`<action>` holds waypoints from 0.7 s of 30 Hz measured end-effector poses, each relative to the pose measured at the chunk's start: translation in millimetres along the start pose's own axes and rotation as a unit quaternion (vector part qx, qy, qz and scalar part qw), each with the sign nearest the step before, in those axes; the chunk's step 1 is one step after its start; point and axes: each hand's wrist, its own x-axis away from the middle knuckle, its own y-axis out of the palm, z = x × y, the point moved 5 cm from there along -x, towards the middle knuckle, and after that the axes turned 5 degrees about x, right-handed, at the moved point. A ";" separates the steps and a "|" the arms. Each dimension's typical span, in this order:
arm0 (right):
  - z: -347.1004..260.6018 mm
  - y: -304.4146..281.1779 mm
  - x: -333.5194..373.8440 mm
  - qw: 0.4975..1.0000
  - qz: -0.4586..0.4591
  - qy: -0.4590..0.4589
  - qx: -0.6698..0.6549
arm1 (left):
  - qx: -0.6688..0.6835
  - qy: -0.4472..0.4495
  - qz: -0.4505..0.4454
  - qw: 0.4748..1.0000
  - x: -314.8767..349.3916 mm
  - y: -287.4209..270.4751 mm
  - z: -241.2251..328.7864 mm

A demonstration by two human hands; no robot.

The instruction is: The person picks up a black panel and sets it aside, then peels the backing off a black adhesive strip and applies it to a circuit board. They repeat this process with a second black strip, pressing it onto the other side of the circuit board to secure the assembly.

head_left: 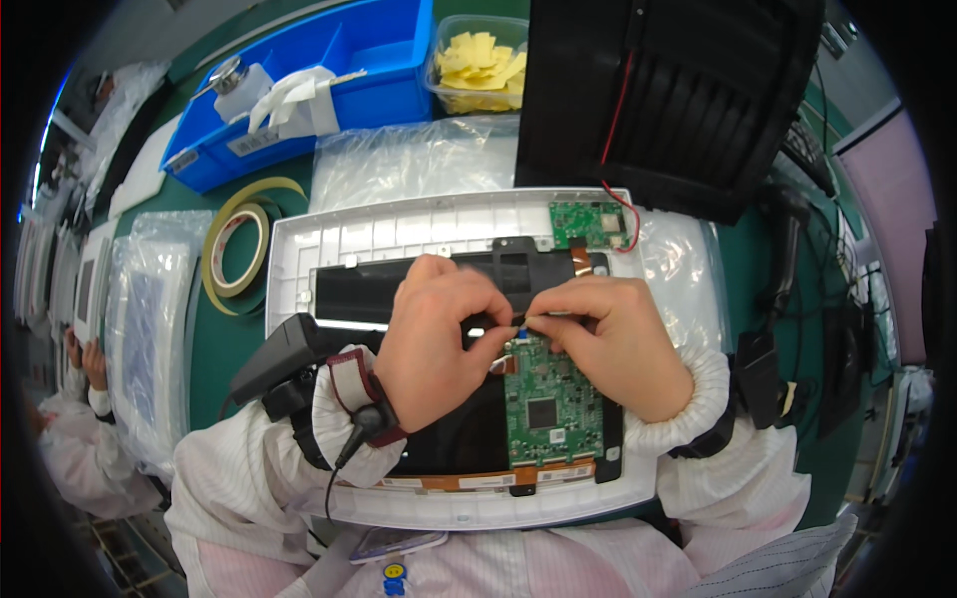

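**A two-handed pinch at the centre of the frame**

At mid-frame, the left hand [439, 344] and the right hand [613, 334] converge from opposite sides on a small blue piece [523, 333] at the upper edge of a green circuit board [578, 404]. Thumb and forefinger of each hand are drawn together in a pinch; what lies between the tips is too small and too covered to tell. The opposed grips presumably give fine control. The board sits right of centre within a white housing [287, 267], laid with its interior upward, apparently for access.

A corded strap [351, 383] circles the left wrist, probably to drain static charge. In the upper right, a red wire [615, 120] rises from a smaller green board [583, 221] and crosses a large black case [718, 110].

In the upper left, a blue divided bin [389, 108] holds a bottle [244, 95]; beside it stands a clear tub [483, 104] of yellow pieces [478, 60]. These, like the tape roll [262, 244] left of the housing, seem placed for easy reach outside the working area.
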 end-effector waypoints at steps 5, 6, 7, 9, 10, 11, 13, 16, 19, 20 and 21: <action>-0.4 -0.2 -0.2 1.000 -0.010 0.009 0.011 | -0.013 0.008 0.007 1.000 1.3 -0.7 0.3; 0.5 0.0 -0.7 1.000 -0.012 0.012 0.013 | -0.017 0.005 0.013 1.000 0.1 -0.1 -0.8; 1.5 0.7 -0.6 1.000 -0.016 0.012 0.014 | -0.022 0.001 0.018 1.000 -0.8 0.7 -2.1; 0.7 -0.4 -0.2 1.000 -0.005 0.025 0.004 | -0.029 0.000 0.022 0.999 -2.0 -0.4 -0.8; 0.1 0.3 -0.2 1.000 -0.009 0.022 0.006 | -0.035 0.000 0.021 0.999 -2.3 -0.7 -0.6; 2.0 0.2 -0.3 1.000 -0.004 0.028 0.002 | -0.035 -0.002 0.025 0.999 -2.9 -1.3 -1.2; 3.4 0.7 -1.0 1.000 -0.002 0.031 0.000 | -0.030 -0.001 0.021 0.999 -3.8 -1.5 -2.9; 2.9 1.6 -2.1 1.000 -0.003 0.028 0.003 | -0.033 0.002 0.022 0.999 -4.3 -3.5 -3.2; 2.6 2.2 -2.0 0.999 -0.008 0.053 0.010 | -0.036 0.014 0.030 0.999 -4.8 -4.8 -2.4; 5.0 2.7 -1.5 0.998 -0.002 0.054 0.009 | -0.042 0.012 0.027 0.999 -5.2 -2.9 -3.4; 5.4 1.8 -1.4 0.998 0.005 0.055 0.007 | -0.047 0.011 0.024 0.999 -5.9 -1.3 -3.4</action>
